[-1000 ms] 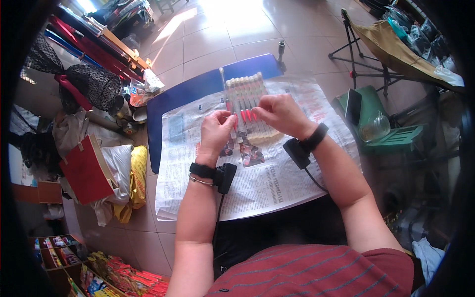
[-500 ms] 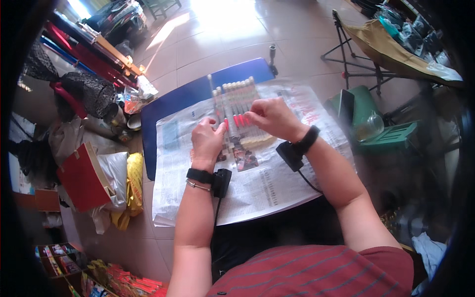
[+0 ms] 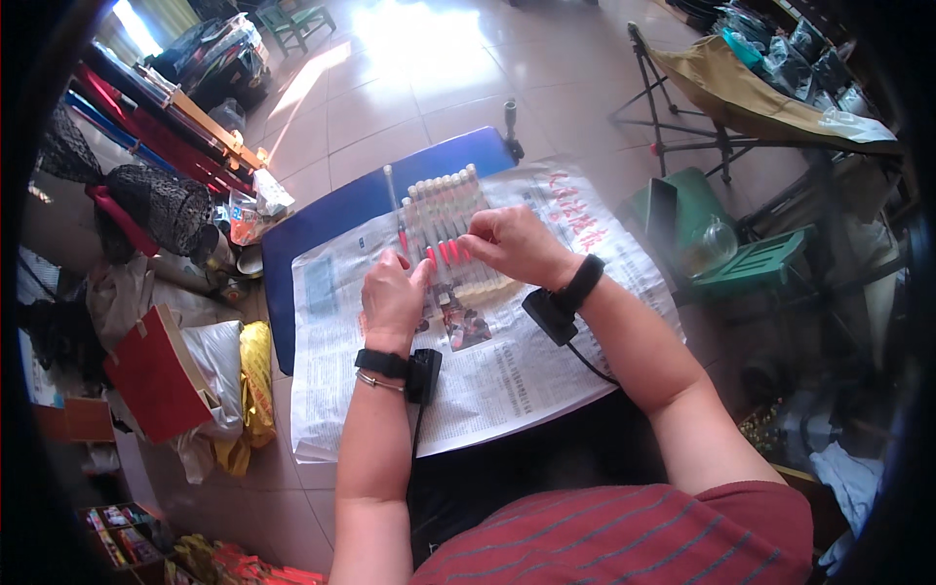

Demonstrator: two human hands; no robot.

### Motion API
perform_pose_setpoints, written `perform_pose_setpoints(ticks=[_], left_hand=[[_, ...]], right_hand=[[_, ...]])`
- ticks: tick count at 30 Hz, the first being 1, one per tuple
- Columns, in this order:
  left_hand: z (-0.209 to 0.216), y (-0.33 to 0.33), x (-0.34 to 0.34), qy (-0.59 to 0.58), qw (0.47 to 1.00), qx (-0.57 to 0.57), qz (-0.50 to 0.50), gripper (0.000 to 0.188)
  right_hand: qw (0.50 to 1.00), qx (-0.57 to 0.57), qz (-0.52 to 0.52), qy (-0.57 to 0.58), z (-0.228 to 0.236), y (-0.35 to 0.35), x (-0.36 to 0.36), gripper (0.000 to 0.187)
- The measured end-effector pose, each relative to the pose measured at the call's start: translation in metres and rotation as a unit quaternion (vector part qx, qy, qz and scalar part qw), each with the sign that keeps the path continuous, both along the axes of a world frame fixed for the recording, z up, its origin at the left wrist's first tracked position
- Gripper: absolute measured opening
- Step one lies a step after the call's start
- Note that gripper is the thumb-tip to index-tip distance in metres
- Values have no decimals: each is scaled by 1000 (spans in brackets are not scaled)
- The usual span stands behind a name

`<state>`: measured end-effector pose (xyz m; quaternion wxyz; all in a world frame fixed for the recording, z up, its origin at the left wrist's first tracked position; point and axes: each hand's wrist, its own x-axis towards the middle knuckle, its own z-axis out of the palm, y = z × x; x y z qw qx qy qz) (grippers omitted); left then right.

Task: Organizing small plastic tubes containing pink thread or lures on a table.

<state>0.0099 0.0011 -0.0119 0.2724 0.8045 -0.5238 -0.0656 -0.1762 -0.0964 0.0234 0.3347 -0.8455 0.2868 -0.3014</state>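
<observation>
A row of slim, clear-looking tubes point(image 3: 444, 210) lies side by side on newspaper point(image 3: 546, 361), cream round tips at the far end and bright pink-red sections point(image 3: 448, 252) nearer me. One longer thin tube point(image 3: 395, 205) lies at the row's left, its tip further out. My right hand point(image 3: 522, 244) is closed, its fingertips pinched at the red part of the rightmost tube. To the left of the row, my left hand point(image 3: 392, 297) has curled fingers, thumb beside the leftmost red section. What lies within its grip is hidden. A black strapped device sits on each wrist.
Under the newspaper is a blue board point(image 3: 278, 263), with a dark post point(image 3: 510, 127) at its far corner. A green plastic stool point(image 3: 760, 263) carrying a clear jar stands right. A red box point(image 3: 161, 370) and a yellow bag point(image 3: 256, 380) are left; a tan folding frame point(image 3: 760, 93) is far right.
The whole scene has shifted slightly left and down in the view. Both hands stay at the row of tubes, and the left thumb and forefinger sit a little lower against it.
</observation>
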Motion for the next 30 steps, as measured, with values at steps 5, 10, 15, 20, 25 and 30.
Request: perform_pose_setpoints(ticks=[5, 10, 15, 20, 25, 30], left_hand=[[1, 0, 2, 20, 1000, -1, -7, 31], [-2, -1, 1, 61, 997, -37, -34, 26], [-6, -3, -1, 62, 994, -54, -72, 24], [-8, -3, 0, 42, 994, -56, -84, 22], [-10, -4, -1, 36, 993, -63, -95, 22], [-1, -2, -7, 93, 988, -65, -105, 20]], right_hand=[[992, -10, -99, 71, -2, -9, -9, 22], [950, -52, -184, 247, -13, -19, -24, 26], [946, -14, -120, 302, -22, -17, -20, 30], [951, -7, -116, 288, -20, -17, -20, 24], [939, 3, -108, 328, -16, -19, -18, 21], [938, 20, -119, 326, -14, -21, -19, 27]])
